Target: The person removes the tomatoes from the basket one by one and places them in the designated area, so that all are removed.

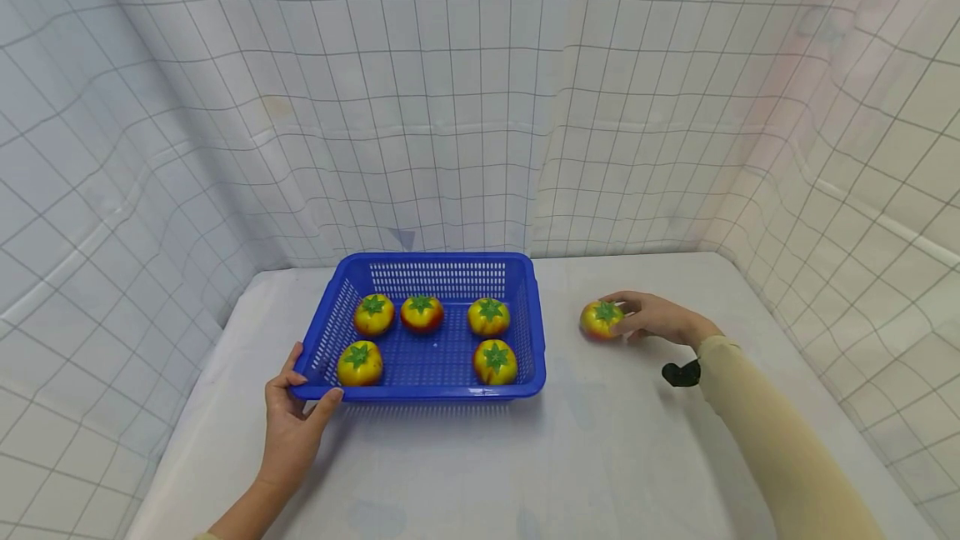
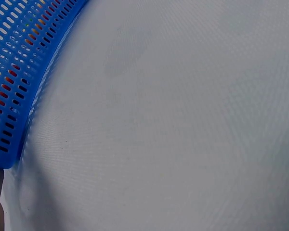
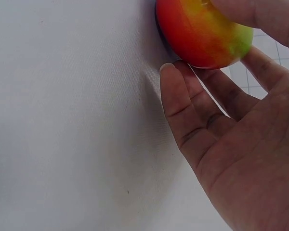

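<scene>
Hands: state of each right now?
Left hand: holding the blue basket by its near left corner.
Right hand: holding the red-yellow fruit beside the basket.

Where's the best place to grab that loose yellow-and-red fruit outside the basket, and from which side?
Likely its rounded middle, held on opposite sides, coming from the right. The yellow-and-red fruit has its green star-shaped calyx up, so its bulging sides face outward. The right grip touches it from that side, while the blue basket stands to its left.
</scene>
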The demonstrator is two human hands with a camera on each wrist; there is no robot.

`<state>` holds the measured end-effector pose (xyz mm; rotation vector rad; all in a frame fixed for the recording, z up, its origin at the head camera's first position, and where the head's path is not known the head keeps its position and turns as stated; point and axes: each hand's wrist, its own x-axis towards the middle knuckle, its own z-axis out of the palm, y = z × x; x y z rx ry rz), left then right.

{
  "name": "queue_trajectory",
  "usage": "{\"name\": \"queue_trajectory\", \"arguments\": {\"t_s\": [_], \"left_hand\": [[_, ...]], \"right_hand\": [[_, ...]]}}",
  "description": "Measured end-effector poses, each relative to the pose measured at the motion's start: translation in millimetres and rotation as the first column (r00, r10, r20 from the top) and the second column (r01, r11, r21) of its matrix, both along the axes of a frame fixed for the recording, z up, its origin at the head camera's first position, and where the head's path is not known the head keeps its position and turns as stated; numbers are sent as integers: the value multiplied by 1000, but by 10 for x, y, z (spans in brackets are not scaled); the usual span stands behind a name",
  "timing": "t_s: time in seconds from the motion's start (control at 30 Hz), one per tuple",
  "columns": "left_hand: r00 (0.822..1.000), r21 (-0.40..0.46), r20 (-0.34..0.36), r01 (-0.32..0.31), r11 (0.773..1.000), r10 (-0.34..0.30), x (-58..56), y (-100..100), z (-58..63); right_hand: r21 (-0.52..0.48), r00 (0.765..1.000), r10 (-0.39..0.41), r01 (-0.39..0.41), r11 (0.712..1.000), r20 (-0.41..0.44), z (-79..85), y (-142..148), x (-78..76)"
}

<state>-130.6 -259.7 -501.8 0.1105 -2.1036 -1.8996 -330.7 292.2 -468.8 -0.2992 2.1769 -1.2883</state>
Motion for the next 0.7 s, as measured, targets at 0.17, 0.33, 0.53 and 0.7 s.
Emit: {"name": "queue_trajectory", "arguments": {"t_s": [0.17, 0.33, 0.53, 0.7], "left_hand": [[1000, 7, -1, 2, 1000, -2, -2, 0, 0], [1000, 11, 3, 2, 1000, -2, 0, 0, 2], [1000, 1, 7, 0, 1000, 0, 3, -2, 9], [1000, 4, 9, 1, 1000, -1, 3, -1, 10]], "right_hand": [[10, 1000, -2, 2, 1000, -3, -3, 9, 5], [18, 1000, 0, 1, 1000, -14, -2, 38, 22], [29, 999, 23, -22, 999, -26, 8, 89, 51], [30, 999, 32, -31, 999, -33, 67, 163, 113]]}}
